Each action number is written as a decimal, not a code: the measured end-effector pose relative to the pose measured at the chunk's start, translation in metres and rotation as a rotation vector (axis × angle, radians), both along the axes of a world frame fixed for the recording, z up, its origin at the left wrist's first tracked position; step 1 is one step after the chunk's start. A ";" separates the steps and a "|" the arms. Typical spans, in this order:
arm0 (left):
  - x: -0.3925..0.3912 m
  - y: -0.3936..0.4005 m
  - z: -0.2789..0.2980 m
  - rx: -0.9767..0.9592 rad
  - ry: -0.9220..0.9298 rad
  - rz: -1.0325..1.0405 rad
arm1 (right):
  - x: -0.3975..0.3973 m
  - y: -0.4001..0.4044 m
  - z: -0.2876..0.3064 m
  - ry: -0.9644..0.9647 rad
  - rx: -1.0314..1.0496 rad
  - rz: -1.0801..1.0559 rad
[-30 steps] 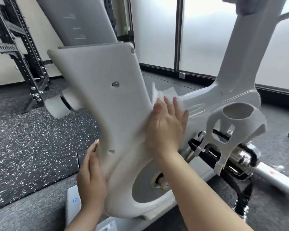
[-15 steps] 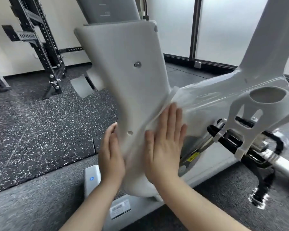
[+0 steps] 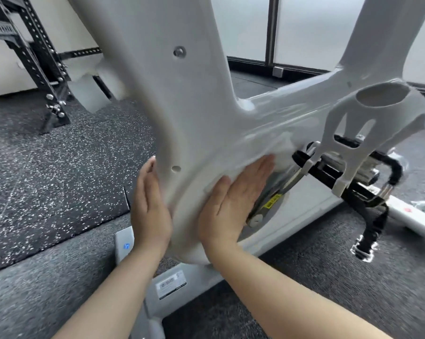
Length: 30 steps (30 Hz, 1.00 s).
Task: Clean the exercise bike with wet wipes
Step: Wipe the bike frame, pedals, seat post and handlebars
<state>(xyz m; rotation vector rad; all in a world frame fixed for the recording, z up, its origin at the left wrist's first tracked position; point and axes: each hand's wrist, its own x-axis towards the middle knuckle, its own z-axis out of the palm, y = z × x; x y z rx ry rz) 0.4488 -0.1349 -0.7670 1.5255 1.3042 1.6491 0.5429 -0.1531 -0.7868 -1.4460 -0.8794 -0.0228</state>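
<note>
**Both hands flat on the lower shroud of the exercise bike**

The glossy white moulded-plastic exercise bike point(image 3: 201, 99) fills the centre of the head view, its broad shroud tapering down to a rounded lower end just above the white base rail point(image 3: 302, 216). A thin white wet wipe point(image 3: 278, 145) lies against the right side of the shroud, its crumpled upper edge showing beyond the fingertips; it blends with the white surface, so its full outline cannot be traced. The right hand point(image 3: 233, 204) presses on the wipe with fingers straight and held together, palm flat, thumb spread toward the shroud's centre. The left hand point(image 3: 150, 211) rests flat against the shroud's left edge, fingers extended upward, grasping nothing. The two hands sit on opposite sides of the lower shroud, apart from one another.

To the right, a white openwork bottle holder point(image 3: 368, 121) projects from the frame above a black pedal with strap point(image 3: 368, 192). A yellow label point(image 3: 271, 201) shows on the grey crank area just beside the right hand's fingers. The bike stands on grey carpet point(image 3: 329, 277), which borders black speckled rubber flooring point(image 3: 54, 172). A black perforated steel rack point(image 3: 45, 67) stands at the upper left, and frosted glass panels point(image 3: 309, 28) close the background.
</note>
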 end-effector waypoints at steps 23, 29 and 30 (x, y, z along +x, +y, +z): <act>0.014 -0.018 -0.037 0.779 0.982 0.193 | 0.029 -0.060 -0.161 -0.634 -0.302 0.317; 0.014 -0.016 -0.040 0.778 0.978 0.211 | 0.080 -0.036 -0.160 -0.366 -0.506 0.027; 0.014 -0.017 -0.041 0.776 0.974 0.217 | 0.088 -0.029 -0.150 -0.310 -0.471 -0.008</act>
